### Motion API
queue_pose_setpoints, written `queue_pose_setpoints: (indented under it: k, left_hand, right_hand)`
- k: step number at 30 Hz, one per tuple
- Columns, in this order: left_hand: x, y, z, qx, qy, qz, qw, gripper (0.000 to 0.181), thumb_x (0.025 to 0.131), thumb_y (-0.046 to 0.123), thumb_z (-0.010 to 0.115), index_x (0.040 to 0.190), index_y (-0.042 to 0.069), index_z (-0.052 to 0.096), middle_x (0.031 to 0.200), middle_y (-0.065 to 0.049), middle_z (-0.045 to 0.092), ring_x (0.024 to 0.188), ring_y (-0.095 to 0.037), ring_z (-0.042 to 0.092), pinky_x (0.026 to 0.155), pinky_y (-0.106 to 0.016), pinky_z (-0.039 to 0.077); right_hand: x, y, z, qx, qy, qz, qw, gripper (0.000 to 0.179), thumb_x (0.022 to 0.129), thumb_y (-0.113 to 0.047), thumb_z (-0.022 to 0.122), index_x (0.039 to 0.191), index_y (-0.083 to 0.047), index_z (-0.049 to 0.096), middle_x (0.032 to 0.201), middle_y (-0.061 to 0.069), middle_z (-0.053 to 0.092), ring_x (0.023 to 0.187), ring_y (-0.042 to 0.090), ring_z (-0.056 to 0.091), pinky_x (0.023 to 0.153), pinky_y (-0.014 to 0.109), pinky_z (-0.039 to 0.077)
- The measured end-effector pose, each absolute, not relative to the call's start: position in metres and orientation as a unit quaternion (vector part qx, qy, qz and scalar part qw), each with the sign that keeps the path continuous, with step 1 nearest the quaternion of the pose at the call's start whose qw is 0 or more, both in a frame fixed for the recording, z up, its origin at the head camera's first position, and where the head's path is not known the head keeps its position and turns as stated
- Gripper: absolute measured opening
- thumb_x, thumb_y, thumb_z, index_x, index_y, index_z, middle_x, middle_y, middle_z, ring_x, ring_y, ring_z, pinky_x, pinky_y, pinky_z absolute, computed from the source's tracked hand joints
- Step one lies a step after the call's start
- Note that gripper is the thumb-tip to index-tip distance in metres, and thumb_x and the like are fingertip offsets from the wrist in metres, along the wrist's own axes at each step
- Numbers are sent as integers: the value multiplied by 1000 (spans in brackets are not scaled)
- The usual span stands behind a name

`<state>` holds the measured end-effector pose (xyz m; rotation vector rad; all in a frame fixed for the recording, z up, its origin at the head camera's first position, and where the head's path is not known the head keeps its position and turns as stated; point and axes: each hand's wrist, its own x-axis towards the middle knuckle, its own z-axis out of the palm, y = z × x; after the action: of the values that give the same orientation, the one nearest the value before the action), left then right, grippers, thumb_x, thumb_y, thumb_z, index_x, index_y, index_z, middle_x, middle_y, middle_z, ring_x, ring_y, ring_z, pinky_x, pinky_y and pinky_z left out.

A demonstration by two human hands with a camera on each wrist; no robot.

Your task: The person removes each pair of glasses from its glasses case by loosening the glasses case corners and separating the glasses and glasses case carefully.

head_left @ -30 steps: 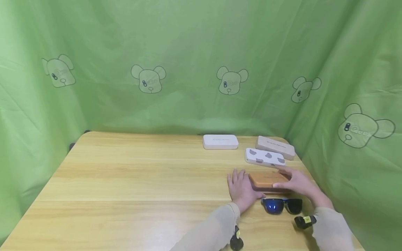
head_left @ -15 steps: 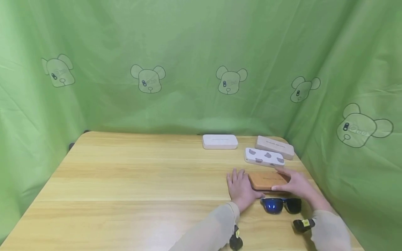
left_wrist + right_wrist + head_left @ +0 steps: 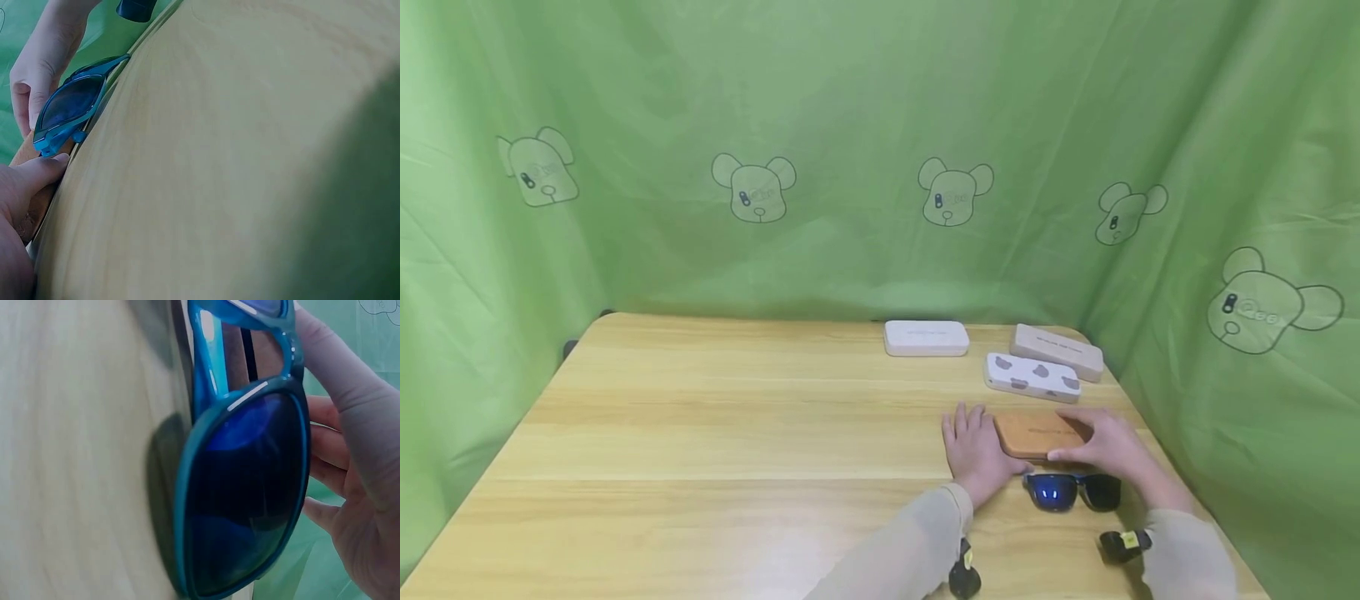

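An orange-brown glasses case [image 3: 1036, 435] lies near the table's right side, its lid down close on the base. My right hand [image 3: 1112, 446] grips the lid's right end, thumb at the front and fingers at the back. Against the case's left end rests my left hand [image 3: 977, 458], fingers straight and spread on the table, thumb along the front corner. Just in front of the case is a pair of sunglasses [image 3: 1055, 493] with dark blue lenses; in the right wrist view the sunglasses [image 3: 244, 494] partly cover the case and the right hand.
Behind the case lies a white glasses case with grey-brown patches [image 3: 1032, 377], with a beige case [image 3: 1057, 352] just beyond it. Farther left, a plain white case [image 3: 927, 338] sits near the back edge. Green curtains [image 3: 850, 250] stand behind and beside the wooden table [image 3: 700, 458].
The orange-brown lid has come down, and the dark band under its front edge has narrowed. My right hand has lowered slightly with it; the left hand stays in place.
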<state>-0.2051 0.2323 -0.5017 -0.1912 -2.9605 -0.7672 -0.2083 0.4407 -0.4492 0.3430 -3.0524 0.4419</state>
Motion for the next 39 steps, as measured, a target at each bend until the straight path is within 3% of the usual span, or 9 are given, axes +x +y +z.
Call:
queue_pose_setpoints:
  k: [15,24,39]
  left_hand:
    - [-205,231,-501,-68,-969,-235,44,93,56,76,76,131,24,56,147,10,47,147,-20,29,123,-45,19]
    - [-203,231,-502,-69,-970,-229,46,92,57,76,75,130,24,55,147,10,46,147,-19,28,123,-45,19]
    - [-204,231,-502,-69,-967,-243,31,99,53,77,76,134,25,52,149,10,45,148,-19,27,123,-44,18]
  right_hand:
    - [-206,439,-451,121,-983,130,41,94,62,-63,81,128,1,59,124,30,62,112,52,56,95,67,42]
    - [-203,440,-452,162,-975,146,49,89,67,-52,83,128,7,56,122,31,62,111,49,59,97,64,44]
    - [-198,436,-433,177,-974,132,52,81,69,-51,82,128,1,59,125,27,62,113,48,58,96,63,44]
